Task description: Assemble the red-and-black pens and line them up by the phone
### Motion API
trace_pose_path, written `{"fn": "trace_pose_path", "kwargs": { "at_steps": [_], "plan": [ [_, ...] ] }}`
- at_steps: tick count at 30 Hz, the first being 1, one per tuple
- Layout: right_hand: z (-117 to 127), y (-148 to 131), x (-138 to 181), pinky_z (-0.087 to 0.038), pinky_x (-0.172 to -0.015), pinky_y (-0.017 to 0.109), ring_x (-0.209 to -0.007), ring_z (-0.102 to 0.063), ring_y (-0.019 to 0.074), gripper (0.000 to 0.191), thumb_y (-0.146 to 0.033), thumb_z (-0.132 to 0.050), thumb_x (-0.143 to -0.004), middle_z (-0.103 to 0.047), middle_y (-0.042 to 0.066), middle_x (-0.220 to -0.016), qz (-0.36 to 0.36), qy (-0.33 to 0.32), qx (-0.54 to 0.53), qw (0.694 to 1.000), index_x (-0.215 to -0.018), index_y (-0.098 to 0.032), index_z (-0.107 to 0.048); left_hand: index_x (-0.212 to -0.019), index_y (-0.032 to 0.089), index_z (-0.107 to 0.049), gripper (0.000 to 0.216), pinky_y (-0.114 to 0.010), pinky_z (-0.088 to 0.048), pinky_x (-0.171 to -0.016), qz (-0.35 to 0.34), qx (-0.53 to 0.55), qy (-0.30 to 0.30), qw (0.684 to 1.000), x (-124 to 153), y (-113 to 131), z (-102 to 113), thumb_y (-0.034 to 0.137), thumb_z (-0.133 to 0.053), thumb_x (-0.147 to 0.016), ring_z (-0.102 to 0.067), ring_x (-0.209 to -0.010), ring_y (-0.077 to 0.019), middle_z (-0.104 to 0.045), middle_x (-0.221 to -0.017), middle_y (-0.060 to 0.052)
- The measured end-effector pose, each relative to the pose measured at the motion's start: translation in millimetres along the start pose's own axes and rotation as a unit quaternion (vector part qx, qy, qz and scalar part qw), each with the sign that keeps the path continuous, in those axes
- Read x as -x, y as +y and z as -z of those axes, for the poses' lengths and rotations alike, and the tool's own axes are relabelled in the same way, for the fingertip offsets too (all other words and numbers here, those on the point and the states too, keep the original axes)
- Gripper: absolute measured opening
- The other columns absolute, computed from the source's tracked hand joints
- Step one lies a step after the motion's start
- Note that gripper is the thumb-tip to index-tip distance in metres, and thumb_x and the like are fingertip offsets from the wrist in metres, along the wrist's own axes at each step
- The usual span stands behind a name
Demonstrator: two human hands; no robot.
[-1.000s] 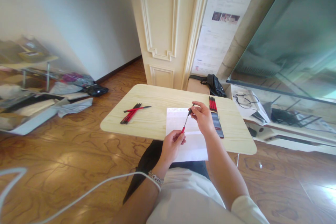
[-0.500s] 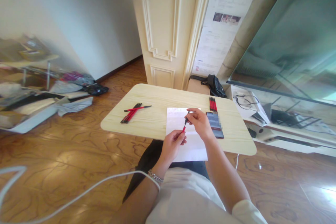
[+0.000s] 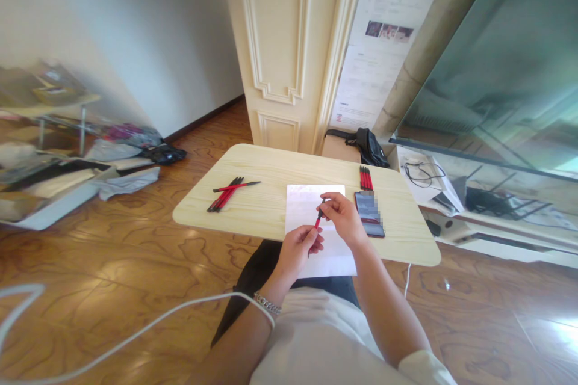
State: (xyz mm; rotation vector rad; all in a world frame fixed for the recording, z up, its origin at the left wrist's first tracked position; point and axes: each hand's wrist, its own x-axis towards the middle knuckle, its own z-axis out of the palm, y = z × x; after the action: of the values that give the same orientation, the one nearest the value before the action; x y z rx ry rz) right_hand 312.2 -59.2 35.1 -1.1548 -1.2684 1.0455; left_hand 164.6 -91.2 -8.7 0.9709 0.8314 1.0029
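Note:
Both my hands hold one red and black pen (image 3: 318, 218) over a white sheet of paper (image 3: 316, 204) on the light wooden table (image 3: 253, 204). My left hand (image 3: 298, 249) pinches the red lower end. My right hand (image 3: 341, 216) pinches the black upper end. A loose bunch of red and black pens (image 3: 228, 192) lies at the table's left. A neat row of the same pens (image 3: 365, 178) lies at the back right, beside a dark phone (image 3: 369, 213).
A white cable (image 3: 135, 337) crosses the wooden floor at lower left. Bags and clutter (image 3: 126, 156) lie on the floor to the left. A black bag (image 3: 370, 145) sits behind the table. A low shelf with devices (image 3: 474, 204) stands to the right.
My right hand has slid down the pen toward my left hand, so the two hands are closer together. The pen now sits lower over the paper.

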Motion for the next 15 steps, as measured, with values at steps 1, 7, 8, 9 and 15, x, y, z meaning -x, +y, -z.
{"fn": "trace_pose_path", "kwargs": {
  "at_steps": [1, 7, 8, 9, 15],
  "plan": [
    [0.0, -0.4, 0.8, -0.045, -0.061, 0.027, -0.064, -0.057, 0.0133, 0.035, -0.040, -0.063, -0.076, -0.068, 0.004, -0.078, 0.000, -0.003, -0.003, 1.000, -0.105, -0.020, -0.059, -0.089, 0.014, -0.066, 0.036, -0.024, -0.041, -0.054, 0.009, 0.019, -0.007, 1.000, 0.9, 0.4, -0.6, 0.048, -0.063, -0.078, -0.060, -0.058, -0.0132, -0.066, -0.072, -0.006],
    [2.5, -1.3, 4.1, -0.043, -0.060, 0.027, -0.061, -0.053, 0.0123, 0.040, -0.039, -0.064, -0.076, -0.068, 0.004, -0.079, -0.021, -0.027, -0.025, 0.999, -0.110, -0.017, -0.062, -0.086, 0.014, -0.066, 0.031, -0.023, -0.037, -0.052, 0.045, 0.081, -0.052, 0.994, 7.7, 6.4, -5.9, 0.044, -0.063, -0.080, -0.056, -0.054, -0.0100, -0.064, -0.070, -0.005],
    [2.8, -0.5, 4.6, -0.042, -0.059, 0.027, -0.060, -0.052, 0.0122, 0.040, -0.039, -0.063, -0.076, -0.067, 0.005, -0.080, -0.027, -0.027, -0.022, 0.999, -0.108, -0.017, -0.064, -0.086, 0.014, -0.066, 0.030, -0.023, -0.038, -0.052, 0.046, 0.080, -0.047, 0.995, 8.1, 6.5, -6.5, 0.043, -0.064, -0.079, -0.056, -0.055, -0.0102, -0.065, -0.070, -0.005],
    [2.7, 0.5, 5.1, -0.042, -0.058, 0.027, -0.059, -0.052, 0.0122, 0.038, -0.040, -0.063, -0.075, -0.067, 0.005, -0.079, -0.030, -0.023, -0.016, 0.999, -0.105, -0.016, -0.065, -0.085, 0.014, -0.065, 0.030, -0.023, -0.039, -0.053, 0.045, 0.076, -0.038, 0.995, 8.1, 6.1, -7.0, 0.043, -0.066, -0.077, -0.057, -0.056, -0.0107, -0.065, -0.070, -0.005],
    [-8.1, 11.3, 8.4, -0.038, -0.053, 0.026, -0.056, -0.048, 0.0130, 0.032, -0.048, -0.067, -0.070, -0.060, 0.001, -0.065, -0.033, 0.057, 0.064, 0.996, -0.077, -0.018, -0.064, -0.076, 0.016, -0.059, 0.030, -0.024, -0.043, -0.053, -0.014, -0.010, 0.071, 0.997, 2.8, -0.6, -8.3, 0.040, -0.075, -0.067, -0.060, -0.056, -0.0134, -0.065, -0.062, -0.002]
  ]
}}
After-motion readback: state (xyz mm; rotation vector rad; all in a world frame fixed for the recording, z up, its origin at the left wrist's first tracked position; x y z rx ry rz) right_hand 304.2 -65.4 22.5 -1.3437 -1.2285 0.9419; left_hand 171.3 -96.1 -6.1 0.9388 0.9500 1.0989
